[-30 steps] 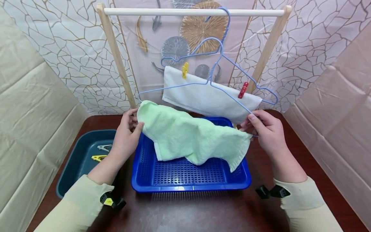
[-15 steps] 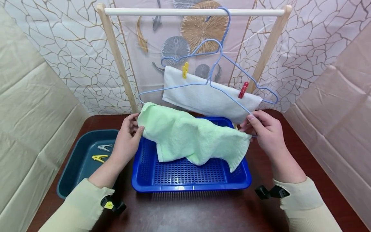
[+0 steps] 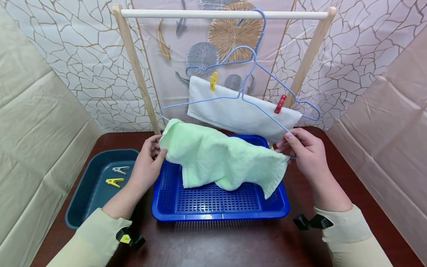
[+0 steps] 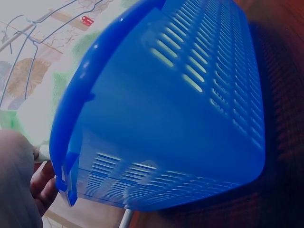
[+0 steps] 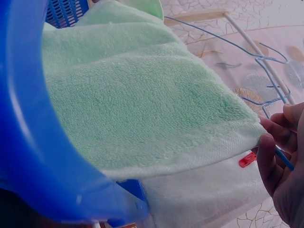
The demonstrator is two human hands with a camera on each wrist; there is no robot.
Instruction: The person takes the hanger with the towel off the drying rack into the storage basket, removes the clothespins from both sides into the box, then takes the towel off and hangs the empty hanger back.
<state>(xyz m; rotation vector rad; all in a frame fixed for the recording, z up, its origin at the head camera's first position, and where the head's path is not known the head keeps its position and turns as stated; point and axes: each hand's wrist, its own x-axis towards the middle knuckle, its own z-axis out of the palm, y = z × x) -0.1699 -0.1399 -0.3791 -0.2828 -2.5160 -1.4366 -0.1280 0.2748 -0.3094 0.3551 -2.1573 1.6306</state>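
A light green towel (image 3: 217, 155) drapes over the lower bar of a blue wire hanger (image 3: 213, 98), above a blue perforated basket (image 3: 220, 216). My left hand (image 3: 149, 163) pinches the towel's left edge between thumb and fingers. In the left wrist view, the basket's wall (image 4: 156, 104) covers most of the scene. My right hand (image 3: 308, 150) grips the right end of the hanger beside the towel's corner. The right wrist view has the towel (image 5: 133, 95) stretched toward the right fingers (image 5: 267, 142), with the blue wire showing among them.
Behind, a white towel (image 3: 233, 107) hangs on another blue hanger from a rack's white rod (image 3: 186, 14), held by a yellow clothespin (image 3: 213, 81) and a red clothespin (image 3: 280, 104). Left, a dark teal tray (image 3: 75, 200) holds a grey clothespin (image 3: 120, 170) and a yellow clothespin (image 3: 114, 182).
My left hand has moved slightly down and right with the towel's left edge, and that edge sits a little lower. My right hand has hardly moved.
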